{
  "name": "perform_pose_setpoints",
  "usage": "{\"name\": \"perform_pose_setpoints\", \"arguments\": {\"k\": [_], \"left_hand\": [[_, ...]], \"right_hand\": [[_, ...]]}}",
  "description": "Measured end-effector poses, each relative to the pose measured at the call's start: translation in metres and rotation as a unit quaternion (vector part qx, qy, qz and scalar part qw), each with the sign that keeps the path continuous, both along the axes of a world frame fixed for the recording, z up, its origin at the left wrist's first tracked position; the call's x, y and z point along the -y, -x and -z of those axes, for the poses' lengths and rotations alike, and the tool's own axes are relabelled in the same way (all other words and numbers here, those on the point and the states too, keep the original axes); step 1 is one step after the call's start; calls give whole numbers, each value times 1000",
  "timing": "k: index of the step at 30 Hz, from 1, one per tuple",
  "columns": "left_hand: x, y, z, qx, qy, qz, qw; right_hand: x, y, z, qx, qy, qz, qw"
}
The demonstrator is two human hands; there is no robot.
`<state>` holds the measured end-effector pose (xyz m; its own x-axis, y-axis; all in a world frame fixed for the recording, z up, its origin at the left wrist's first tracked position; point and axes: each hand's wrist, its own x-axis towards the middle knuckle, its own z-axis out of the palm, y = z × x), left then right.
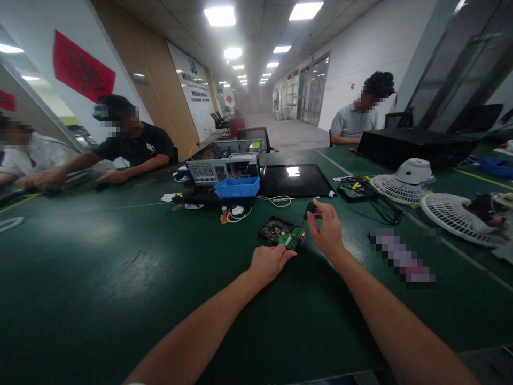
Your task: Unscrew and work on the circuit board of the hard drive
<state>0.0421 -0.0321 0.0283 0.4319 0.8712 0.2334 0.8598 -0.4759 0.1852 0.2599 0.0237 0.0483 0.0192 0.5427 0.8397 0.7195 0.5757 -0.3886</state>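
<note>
A hard drive (272, 229) with a green circuit board (294, 237) on its face lies on the green table in front of me. My left hand (270, 262) grips its near edge, with thumb and fingers at the board's corner. In my right hand (326, 227) is a small screwdriver (310, 210), pinched by its dark handle. Its thin shaft slants down to the right end of the board. Whether the tip sits in a screw is too small to tell.
Beyond the drive stand a blue tray (238, 187), an opened computer case (224, 167) and a flat black screen (295, 181). White fan parts (402, 182) and black cables (385, 209) lie to the right. A blurred-out object (402, 256) is nearer. Co-workers sit across the table.
</note>
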Motion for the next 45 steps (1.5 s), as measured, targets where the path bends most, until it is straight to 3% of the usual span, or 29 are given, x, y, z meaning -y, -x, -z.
{"name": "perform_pose_setpoints", "arguments": {"k": [7,14,29,38,45], "left_hand": [[5,1,-6,28,3,38,999],[4,2,-1,66,-18,55,996],[1,3,4,19,-15,69,997],[0,4,4,21,-23,78,996],[1,1,3,4,-3,44,999]], "right_hand": [[-3,-1,4,-25,-12,11,1000],[-1,-1,-1,-19,-7,3,1000],[1,0,-4,-16,-10,4,1000],[-1,0,4,-8,13,22,1000],[-1,0,-2,7,-5,28,1000]]}}
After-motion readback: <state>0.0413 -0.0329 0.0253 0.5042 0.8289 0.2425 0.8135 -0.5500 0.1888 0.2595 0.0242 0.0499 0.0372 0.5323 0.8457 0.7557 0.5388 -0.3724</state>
